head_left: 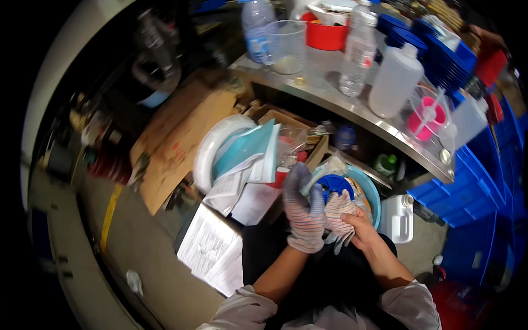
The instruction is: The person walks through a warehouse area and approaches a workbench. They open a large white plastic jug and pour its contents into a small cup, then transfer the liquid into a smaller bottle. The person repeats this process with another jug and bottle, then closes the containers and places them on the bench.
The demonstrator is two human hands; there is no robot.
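A striped work glove with grey fingers covers my left hand (304, 217), which is raised with its fingers apart and nothing in them. Bare and to the right of it, my right hand (364, 230) pinches a second striped work glove (336, 213) by its cuff side. That glove's grey fingers dangle below, over my dark-clothed lap. Just beyond both hands, a light blue basin (372, 190) contains a blue spoked plastic part (333, 182) and some plastic wrapping. The held glove partly hides the basin.
A steel table (324, 82) bears plastic bottles, a clear beaker (287, 47) and a red container (325, 36). Papers (209, 247) lie at left, near a white round tub (202, 159) and cardboard (176, 143). A white jug (397, 223) and blue crates (462, 187) stand at right.
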